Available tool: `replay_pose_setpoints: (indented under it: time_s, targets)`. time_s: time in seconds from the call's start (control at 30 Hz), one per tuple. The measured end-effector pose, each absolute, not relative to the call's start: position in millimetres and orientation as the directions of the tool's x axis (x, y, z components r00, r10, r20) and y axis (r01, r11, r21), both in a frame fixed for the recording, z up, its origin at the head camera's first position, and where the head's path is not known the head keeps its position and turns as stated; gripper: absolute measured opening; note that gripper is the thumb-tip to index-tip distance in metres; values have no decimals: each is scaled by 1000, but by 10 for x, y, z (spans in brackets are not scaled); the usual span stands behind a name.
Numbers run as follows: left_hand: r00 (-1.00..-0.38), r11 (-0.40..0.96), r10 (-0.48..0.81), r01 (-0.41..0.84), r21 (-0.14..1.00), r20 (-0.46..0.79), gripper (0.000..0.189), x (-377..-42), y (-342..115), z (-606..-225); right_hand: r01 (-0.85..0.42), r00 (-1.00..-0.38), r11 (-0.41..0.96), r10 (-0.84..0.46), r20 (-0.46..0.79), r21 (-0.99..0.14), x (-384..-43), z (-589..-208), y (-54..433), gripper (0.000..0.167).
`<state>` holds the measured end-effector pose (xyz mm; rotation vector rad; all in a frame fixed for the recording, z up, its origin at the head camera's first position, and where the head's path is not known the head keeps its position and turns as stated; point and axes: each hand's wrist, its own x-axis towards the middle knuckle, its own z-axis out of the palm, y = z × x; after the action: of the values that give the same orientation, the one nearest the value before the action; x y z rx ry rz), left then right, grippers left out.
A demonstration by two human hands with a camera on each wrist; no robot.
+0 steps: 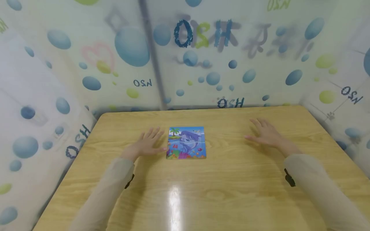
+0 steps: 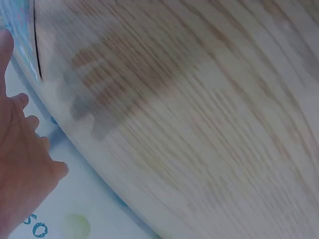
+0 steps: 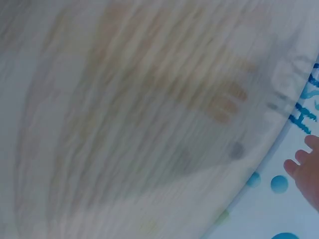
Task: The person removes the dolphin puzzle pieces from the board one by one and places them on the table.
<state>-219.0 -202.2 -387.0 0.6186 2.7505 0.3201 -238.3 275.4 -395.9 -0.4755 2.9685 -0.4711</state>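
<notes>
On the wooden table lies a square dolphin picture puzzle (image 1: 186,142), with a palm tree and sea creatures printed on it. Just left of it is my left hand (image 1: 145,146), fingers spread and the thumb tip right at the puzzle's left edge. In the left wrist view the left hand (image 2: 25,154) shows at the left side, and a corner of the puzzle (image 2: 22,30) appears above it. My right hand (image 1: 266,133) hovers over the right part of the table, fingers spread and holding nothing. Only its fingertips (image 3: 294,167) show in the right wrist view.
The light wooden table (image 1: 225,192) reaches back to a wall covering (image 1: 214,64) printed with blue and green bubbles and letters. Similar printed sheets stand on the left and right. Both sleeves have a dark strap (image 1: 289,178) at the wrist.
</notes>
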Motion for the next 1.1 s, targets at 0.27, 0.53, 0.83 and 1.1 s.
replay_pose_setpoints:
  time_s: [0.27,0.53,0.83,1.1]
  targets:
    - [-849,866,468,388,315,-243,75,-2306,-1945,-3913,-312,-930,878,-361,-75,-364,-2512,-3926,2387,79]
    - [-840,863,475,387,323,-264,80,-2464,-1794,-3910,-344,-904,846,-416,-101,-407,-2600,-3867,2026,71]
    - [-839,914,394,316,253,-376,90,-2543,-1626,-3909,-383,-874,817,-471,-116,-432,-2626,-3848,1675,69]
    - [-818,943,319,221,251,-478,90,-2540,-1525,-3782,-413,-850,787,-514,-117,-457,-2672,-3820,1378,62]
